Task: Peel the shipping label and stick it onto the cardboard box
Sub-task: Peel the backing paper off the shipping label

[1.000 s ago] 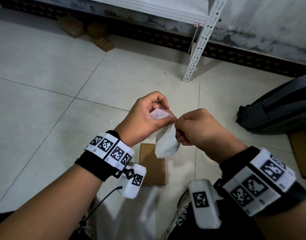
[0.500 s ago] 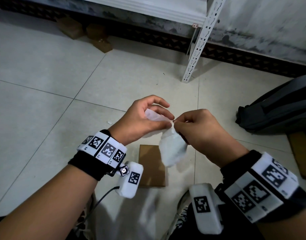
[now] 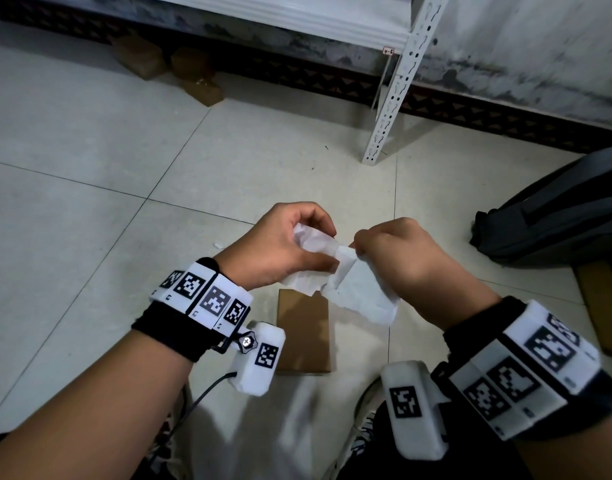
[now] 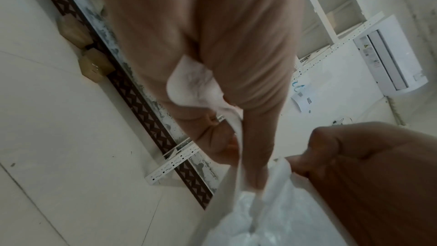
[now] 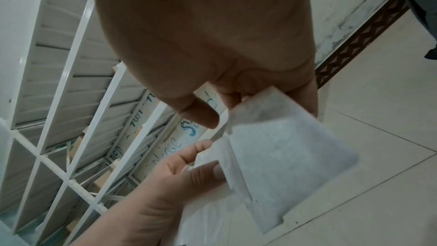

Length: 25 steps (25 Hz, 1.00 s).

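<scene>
Both hands are raised above a small brown cardboard box (image 3: 303,337) that lies flat on the tiled floor. The white shipping label has split into two layers still joined between the hands. My left hand (image 3: 327,249) grips the crumpled layer (image 3: 311,237) (image 4: 191,81) between thumb and curled fingers. My right hand (image 3: 358,242) pinches the top edge of the flatter layer (image 3: 363,292) (image 5: 283,147), which hangs down over the box's far end. I cannot tell which layer is the sticky one.
A dark grey backpack (image 3: 557,216) lies on the floor at the right, with flat cardboard (image 3: 606,306) beside it. A white metal shelf post (image 3: 391,98) stands ahead. Small cardboard boxes (image 3: 142,57) sit along the wall. My shoe (image 3: 363,427) is below the hands.
The hands have drawn apart sideways. The two white layers have peeled further from each other, and the right-hand layer now hangs wider and flatter.
</scene>
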Motion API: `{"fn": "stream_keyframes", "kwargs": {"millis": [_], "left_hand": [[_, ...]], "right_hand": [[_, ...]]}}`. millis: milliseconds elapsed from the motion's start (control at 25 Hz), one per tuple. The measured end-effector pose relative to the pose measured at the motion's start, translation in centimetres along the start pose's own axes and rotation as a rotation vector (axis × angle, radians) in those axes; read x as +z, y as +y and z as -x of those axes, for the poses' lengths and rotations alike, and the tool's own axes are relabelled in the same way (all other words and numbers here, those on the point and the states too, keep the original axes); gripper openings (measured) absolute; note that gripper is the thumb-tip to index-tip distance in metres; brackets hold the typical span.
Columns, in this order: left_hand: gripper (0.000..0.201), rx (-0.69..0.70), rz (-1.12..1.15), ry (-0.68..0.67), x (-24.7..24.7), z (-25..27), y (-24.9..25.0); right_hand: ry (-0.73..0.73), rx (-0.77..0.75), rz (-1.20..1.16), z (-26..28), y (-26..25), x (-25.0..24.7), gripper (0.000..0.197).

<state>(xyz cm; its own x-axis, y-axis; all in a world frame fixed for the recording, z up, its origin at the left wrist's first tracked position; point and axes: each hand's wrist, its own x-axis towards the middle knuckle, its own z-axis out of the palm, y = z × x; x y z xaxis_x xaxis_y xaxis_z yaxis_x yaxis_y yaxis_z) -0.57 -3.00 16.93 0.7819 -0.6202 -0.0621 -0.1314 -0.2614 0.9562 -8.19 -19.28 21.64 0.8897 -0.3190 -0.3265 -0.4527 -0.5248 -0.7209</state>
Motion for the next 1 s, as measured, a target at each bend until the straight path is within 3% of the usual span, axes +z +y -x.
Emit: {"fn": "stream_keyframes", "kwargs": {"millis": [200,360,480,720,1000], "left_hand": [[0.035,-0.028,0.012,0.101,-0.01,-0.12,-0.08],[0.015,-0.01,0.025,-0.014,-0.17,-0.05,0.27],[0.015,0.007,0.049,-0.097,-0.03,0.03,0.27],[0.027,0.016,0.04,-0.129,-0.02,0.23,0.24],[0.013,-0.006,0.002,-0.117,-0.17,-0.01,-0.66]], "right_hand": [[-0.057,0.009,0.057,0.53,-0.01,-0.51,0.018],[-0.017,-0.027,0.066,0.25,0.28,-0.32,0.018],[-0.017,-0.035,0.048,0.23,0.26,-0.23,0.014],[-0.028,-0.032,0.031,0.09,0.43,-0.17,0.014],[-0.023,-0.036,0.045,0.22,0.35,-0.31,0.014]]}}
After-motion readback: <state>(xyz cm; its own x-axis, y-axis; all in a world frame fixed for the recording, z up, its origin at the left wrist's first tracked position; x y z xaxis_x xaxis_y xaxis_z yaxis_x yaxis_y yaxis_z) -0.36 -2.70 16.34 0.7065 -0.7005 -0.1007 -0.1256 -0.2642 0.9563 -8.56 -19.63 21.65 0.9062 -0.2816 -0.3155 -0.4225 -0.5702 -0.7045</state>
